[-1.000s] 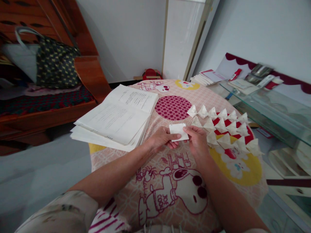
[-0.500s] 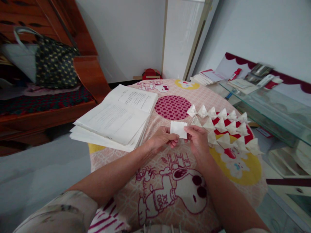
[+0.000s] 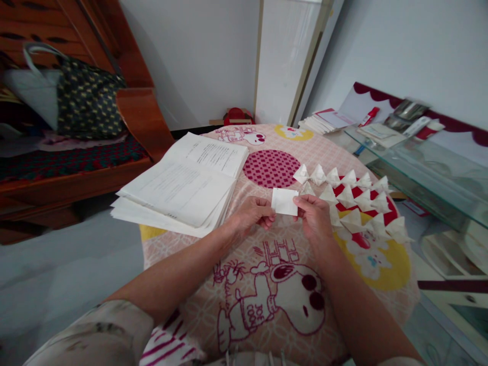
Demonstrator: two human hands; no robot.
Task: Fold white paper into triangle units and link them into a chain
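Both my hands pinch one small white paper square (image 3: 284, 201) just above the round table, which is covered by a pink cartoon cloth (image 3: 274, 274). My left hand (image 3: 252, 213) grips the square's left edge with closed fingers. My right hand (image 3: 314, 217) holds its right edge between thumb and fingers. Directly right of my right hand lie several folded white paper triangles (image 3: 354, 203) in rows on the cloth. An open stack of printed pages (image 3: 183, 183) rests on the table's left side.
A glass-topped shelf (image 3: 423, 168) with booklets and small items stands at the right. On the left a wooden bench (image 3: 76, 168) carries a dark patterned bag (image 3: 86, 101). A white door panel (image 3: 285, 56) and a red object (image 3: 237, 116) are behind the table.
The paper square has shifted slightly right and up between my hands, and my fingers have re-gripped its edges. The folded triangles and the page stack have not moved.
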